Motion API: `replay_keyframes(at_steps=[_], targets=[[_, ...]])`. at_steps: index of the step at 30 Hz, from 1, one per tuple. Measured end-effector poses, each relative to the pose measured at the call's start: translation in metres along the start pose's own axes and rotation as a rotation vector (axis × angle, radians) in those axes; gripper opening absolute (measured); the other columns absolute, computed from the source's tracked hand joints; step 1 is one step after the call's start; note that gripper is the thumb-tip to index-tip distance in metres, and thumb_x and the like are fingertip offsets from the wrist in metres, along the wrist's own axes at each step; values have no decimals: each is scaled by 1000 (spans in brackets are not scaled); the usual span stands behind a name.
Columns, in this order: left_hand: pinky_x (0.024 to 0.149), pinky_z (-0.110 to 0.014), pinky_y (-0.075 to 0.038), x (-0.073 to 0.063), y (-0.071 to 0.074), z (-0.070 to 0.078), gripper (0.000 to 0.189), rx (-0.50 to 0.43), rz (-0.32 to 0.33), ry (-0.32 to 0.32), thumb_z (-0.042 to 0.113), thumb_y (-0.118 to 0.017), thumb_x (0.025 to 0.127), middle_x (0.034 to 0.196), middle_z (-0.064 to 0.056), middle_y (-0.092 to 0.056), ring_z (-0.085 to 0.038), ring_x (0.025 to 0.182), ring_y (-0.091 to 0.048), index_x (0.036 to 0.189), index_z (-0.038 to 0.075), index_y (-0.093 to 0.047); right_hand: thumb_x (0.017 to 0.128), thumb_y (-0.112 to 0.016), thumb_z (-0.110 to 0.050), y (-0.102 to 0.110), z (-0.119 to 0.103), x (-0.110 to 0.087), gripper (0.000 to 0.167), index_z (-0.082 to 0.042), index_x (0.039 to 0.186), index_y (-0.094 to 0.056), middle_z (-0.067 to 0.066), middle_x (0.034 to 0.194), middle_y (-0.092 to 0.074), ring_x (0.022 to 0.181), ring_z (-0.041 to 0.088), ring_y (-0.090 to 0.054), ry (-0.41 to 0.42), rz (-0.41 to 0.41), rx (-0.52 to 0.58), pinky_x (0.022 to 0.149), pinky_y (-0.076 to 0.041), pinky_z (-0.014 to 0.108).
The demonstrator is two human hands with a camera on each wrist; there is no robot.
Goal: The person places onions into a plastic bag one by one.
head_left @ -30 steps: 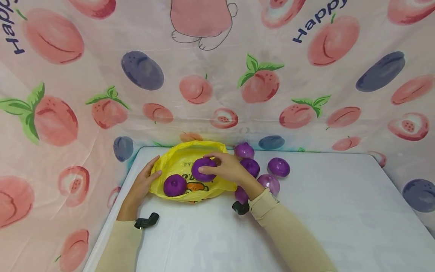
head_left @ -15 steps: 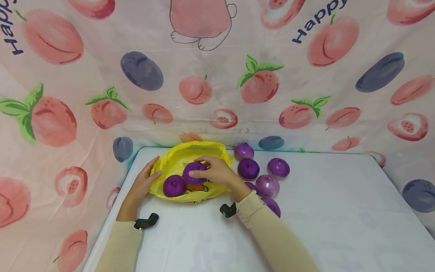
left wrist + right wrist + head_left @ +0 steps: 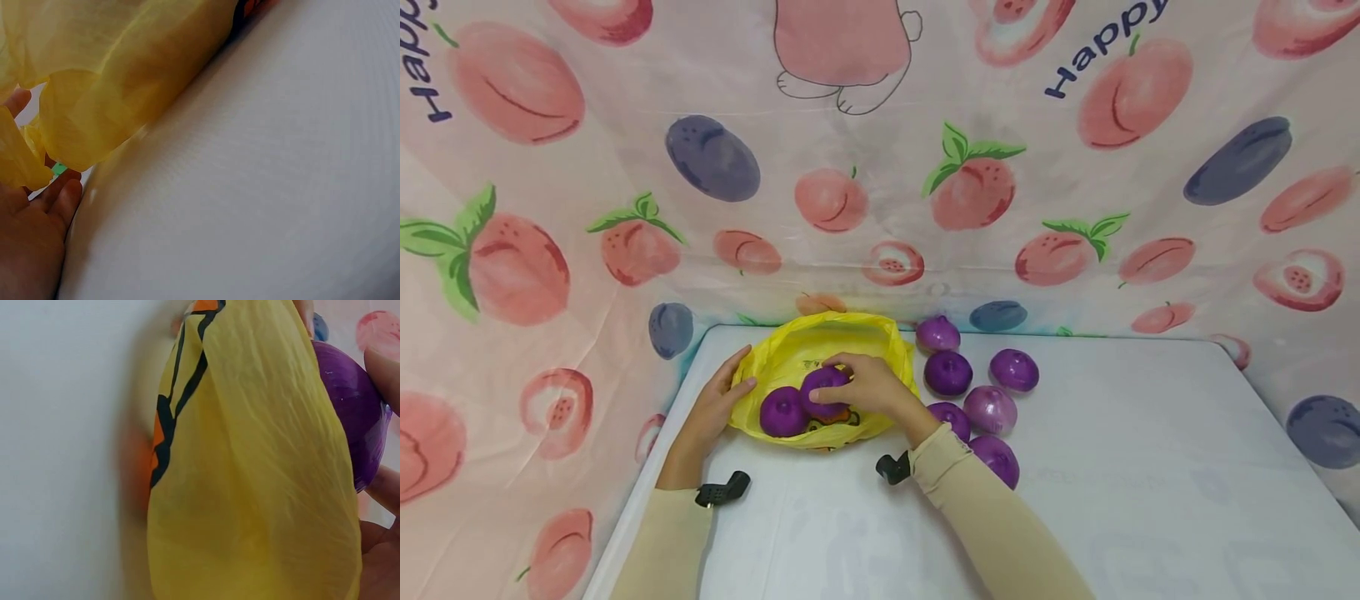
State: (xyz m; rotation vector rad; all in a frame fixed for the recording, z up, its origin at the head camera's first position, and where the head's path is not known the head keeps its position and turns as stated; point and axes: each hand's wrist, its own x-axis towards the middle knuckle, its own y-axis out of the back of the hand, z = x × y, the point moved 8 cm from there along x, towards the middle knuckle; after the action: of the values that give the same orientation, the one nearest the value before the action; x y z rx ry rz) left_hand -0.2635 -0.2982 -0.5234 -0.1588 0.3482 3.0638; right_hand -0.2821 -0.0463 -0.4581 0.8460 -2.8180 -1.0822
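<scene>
A yellow plastic bag [image 3: 887, 333] lies with its mouth spread wide at the back left of the table. My left hand [image 3: 718, 404] holds its left rim, thumb on the inner side; in the left wrist view, the thin film bunches between the fingers [image 3: 65, 197]. Inside the bag, my right hand [image 3: 876, 387] grips a purple onion [image 3: 823, 390] between thumb and fingers. Another purple onion [image 3: 784, 412] sits just left of it in the bag. From the right wrist, the bag's wall hides part of the held onion [image 3: 356, 406].
Several more purple onions stand right of the bag, among them a paler one [image 3: 991, 410] and one at the far edge [image 3: 938, 333]. My right forearm [image 3: 977, 508] passes beside the nearest onion [image 3: 997, 461]. A fruit-print cloth [image 3: 880, 192] hangs behind the white table [image 3: 1150, 467].
My right hand has moved left and down inside the bag with its onion, now right beside the other onion. The nearest loose onions have come into sight. The left hand stays put.
</scene>
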Motion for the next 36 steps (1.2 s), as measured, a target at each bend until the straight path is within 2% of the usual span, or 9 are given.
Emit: replay_keyframes(at_steps=[9, 15, 24, 36], targets=[[129, -52, -15, -3, 0, 2, 66, 0, 5, 10, 28, -57, 105, 172, -1, -17, -27, 160, -11, 163, 28, -26, 84, -77, -59, -13, -1, 1, 69, -20, 139, -62, 5, 131, -68, 113, 21, -62, 23, -39, -42, 100, -54, 39], [129, -52, -15, -2, 1, 2, 66, -4, 7, 7, 28, -58, 105, 172, -2, -18, -27, 159, -12, 163, 28, -27, 86, -77, -55, -17, -5, 1, 68, -17, 140, -62, 5, 137, -65, 122, 23, -59, 48, -72, -88, 110, -48, 42], [128, -52, -16, 0, 0, -1, 66, 6, 6, 18, 28, -57, 105, 172, -2, -18, -27, 159, -13, 163, 28, -27, 86, -77, -55, -22, -3, 3, 61, -21, 135, -65, 4, 129, -68, 113, 21, -61, 57, -118, -133, 102, -52, 39], [129, -50, -15, -2, -1, 2, 66, -10, -9, 14, 26, -56, 106, 172, -1, -17, -25, 159, -13, 164, 28, -25, 87, -77, -52, -29, 2, 2, 62, -20, 138, -63, 4, 135, -66, 125, 24, -59, 55, -134, -120, 111, -46, 43]])
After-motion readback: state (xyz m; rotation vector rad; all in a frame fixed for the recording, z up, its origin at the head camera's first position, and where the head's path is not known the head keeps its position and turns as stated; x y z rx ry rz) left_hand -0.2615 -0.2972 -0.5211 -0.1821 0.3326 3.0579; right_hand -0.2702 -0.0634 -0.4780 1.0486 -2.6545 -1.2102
